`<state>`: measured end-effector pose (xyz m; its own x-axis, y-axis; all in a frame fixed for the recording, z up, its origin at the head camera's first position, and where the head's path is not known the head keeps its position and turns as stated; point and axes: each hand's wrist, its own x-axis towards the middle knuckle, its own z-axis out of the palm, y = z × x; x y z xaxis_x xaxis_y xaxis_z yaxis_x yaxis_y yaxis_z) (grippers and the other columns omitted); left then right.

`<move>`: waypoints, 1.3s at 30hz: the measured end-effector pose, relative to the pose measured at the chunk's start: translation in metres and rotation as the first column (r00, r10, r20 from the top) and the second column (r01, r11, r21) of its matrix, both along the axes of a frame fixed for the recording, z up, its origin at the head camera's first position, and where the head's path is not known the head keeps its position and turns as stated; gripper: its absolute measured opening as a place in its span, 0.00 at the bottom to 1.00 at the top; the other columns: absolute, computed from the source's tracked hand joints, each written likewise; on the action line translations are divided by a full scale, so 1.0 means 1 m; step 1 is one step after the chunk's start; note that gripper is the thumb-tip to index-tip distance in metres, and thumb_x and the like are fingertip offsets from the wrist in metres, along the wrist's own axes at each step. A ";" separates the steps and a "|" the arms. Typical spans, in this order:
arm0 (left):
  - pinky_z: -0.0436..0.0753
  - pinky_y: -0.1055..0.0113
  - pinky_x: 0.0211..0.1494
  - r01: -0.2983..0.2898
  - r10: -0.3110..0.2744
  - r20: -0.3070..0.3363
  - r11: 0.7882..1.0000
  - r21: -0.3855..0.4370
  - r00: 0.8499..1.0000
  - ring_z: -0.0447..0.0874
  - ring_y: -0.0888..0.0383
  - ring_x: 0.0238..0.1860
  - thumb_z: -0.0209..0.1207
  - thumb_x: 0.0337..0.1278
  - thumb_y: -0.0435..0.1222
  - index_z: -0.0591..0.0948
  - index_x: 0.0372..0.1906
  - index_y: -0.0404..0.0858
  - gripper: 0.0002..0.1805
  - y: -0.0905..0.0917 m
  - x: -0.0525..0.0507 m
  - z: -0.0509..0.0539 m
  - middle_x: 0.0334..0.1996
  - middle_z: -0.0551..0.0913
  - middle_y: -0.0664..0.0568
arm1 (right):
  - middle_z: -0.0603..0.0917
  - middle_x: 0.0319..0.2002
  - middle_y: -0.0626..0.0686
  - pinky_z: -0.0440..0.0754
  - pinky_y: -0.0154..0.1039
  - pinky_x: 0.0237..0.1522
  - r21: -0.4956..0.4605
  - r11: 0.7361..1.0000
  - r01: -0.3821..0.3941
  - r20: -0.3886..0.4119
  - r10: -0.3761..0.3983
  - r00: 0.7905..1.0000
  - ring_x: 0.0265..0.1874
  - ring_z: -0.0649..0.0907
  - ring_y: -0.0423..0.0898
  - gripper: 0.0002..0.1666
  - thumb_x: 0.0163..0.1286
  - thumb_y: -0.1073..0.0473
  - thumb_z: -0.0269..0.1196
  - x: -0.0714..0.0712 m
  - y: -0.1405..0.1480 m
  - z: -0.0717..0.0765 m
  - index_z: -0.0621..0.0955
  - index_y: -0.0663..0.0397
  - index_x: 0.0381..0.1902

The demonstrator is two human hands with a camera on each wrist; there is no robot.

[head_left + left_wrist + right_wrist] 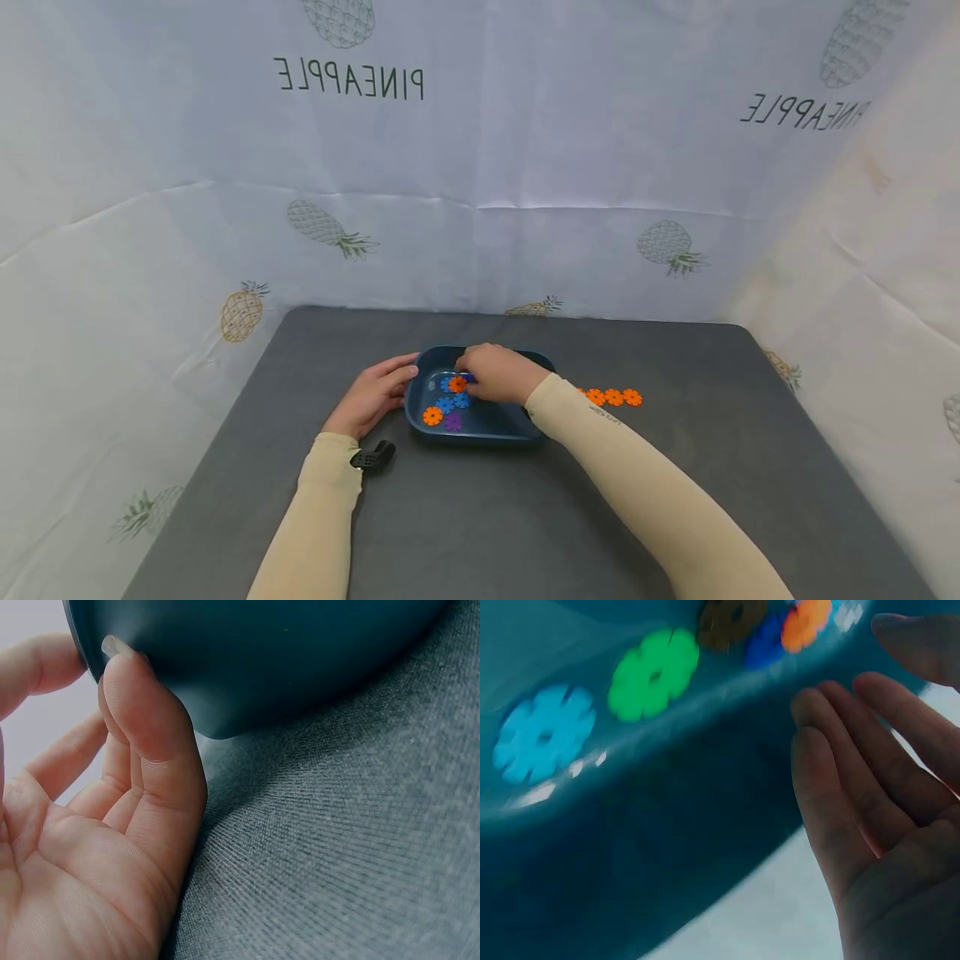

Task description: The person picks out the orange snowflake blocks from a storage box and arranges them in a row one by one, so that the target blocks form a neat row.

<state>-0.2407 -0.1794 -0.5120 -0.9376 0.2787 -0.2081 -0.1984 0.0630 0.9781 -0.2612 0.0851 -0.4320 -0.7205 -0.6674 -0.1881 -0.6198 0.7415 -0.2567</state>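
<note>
A dark blue tray [495, 432] sits on the table. At its left end my left hand [367, 398] grips the edge; in the left wrist view, the thumb of that hand [112, 802] lies against the tray's outer wall [247, 667]. My right hand [501, 372] is inside the tray, fingers down beside an orange flower-shaped piece [457, 384]. In the right wrist view, the thumb and fingers of this hand [892, 765] stand apart with nothing visible between them. Near it lie green [654, 675], light blue [545, 735], brown [731, 621] and orange [806, 622] pieces.
Right of the tray, several orange pieces [613, 397] lie in a row on the grey table [450, 517], partly hidden by my right sleeve. Another orange piece [432, 416] and a purple one [453, 422] lie in the tray. A pineapple-print cloth [480, 250] hangs behind.
</note>
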 end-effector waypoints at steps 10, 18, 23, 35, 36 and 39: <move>0.87 0.66 0.53 0.012 -0.012 -0.008 1.000 0.014 1.000 0.88 0.56 0.53 0.63 0.78 0.53 0.73 0.81 0.48 0.34 -0.001 -0.001 0.000 0.73 0.80 0.42 | 0.87 0.44 0.52 0.87 0.42 0.54 0.084 0.996 -0.020 -0.052 0.024 0.998 0.38 0.82 0.45 0.14 0.80 0.55 0.67 -0.005 -0.024 -0.015 0.89 0.55 0.57; 0.87 0.66 0.53 0.017 -0.017 -0.012 1.000 0.018 1.000 0.88 0.57 0.52 0.62 0.78 0.53 0.72 0.81 0.48 0.34 -0.002 -0.001 0.001 0.72 0.81 0.42 | 0.89 0.43 0.52 0.89 0.42 0.54 0.079 0.997 -0.007 -0.120 0.016 0.993 0.37 0.83 0.46 0.10 0.80 0.56 0.67 -0.007 -0.029 -0.022 0.91 0.52 0.51; 0.86 0.66 0.53 0.020 -0.020 -0.010 1.000 0.017 1.000 0.88 0.57 0.53 0.62 0.79 0.53 0.72 0.81 0.49 0.34 -0.001 0.000 0.000 0.72 0.80 0.43 | 0.89 0.44 0.52 0.89 0.43 0.55 0.075 0.997 0.012 -0.126 -0.002 0.992 0.39 0.85 0.46 0.09 0.80 0.57 0.67 -0.008 -0.030 -0.026 0.91 0.52 0.50; 0.87 0.66 0.53 0.015 -0.015 -0.002 1.000 0.006 1.000 0.88 0.55 0.53 0.63 0.78 0.54 0.73 0.81 0.49 0.34 0.003 -0.002 0.000 0.71 0.81 0.43 | 0.88 0.49 0.53 0.89 0.44 0.57 0.042 0.999 0.013 -0.055 -0.011 0.998 0.44 0.85 0.47 0.14 0.77 0.57 0.70 -0.004 -0.019 -0.012 0.91 0.52 0.57; 0.87 0.66 0.53 0.014 -0.014 -0.003 1.000 0.004 1.000 0.88 0.55 0.53 0.62 0.78 0.54 0.73 0.81 0.49 0.34 0.002 -0.002 0.000 0.71 0.81 0.42 | 0.87 0.51 0.53 0.89 0.44 0.57 0.031 0.999 0.020 -0.047 -0.018 0.999 0.45 0.85 0.47 0.15 0.77 0.57 0.71 -0.004 -0.017 -0.010 0.91 0.52 0.58; 0.87 0.66 0.53 0.011 -0.011 -0.006 1.000 -0.004 1.000 0.88 0.55 0.54 0.62 0.78 0.54 0.73 0.81 0.49 0.34 0.001 -0.002 -0.001 0.72 0.81 0.42 | 0.86 0.54 0.54 0.87 0.45 0.60 -0.014 0.999 0.038 -0.004 -0.038 0.999 0.49 0.84 0.48 0.17 0.77 0.58 0.70 -0.004 -0.012 -0.005 0.89 0.53 0.61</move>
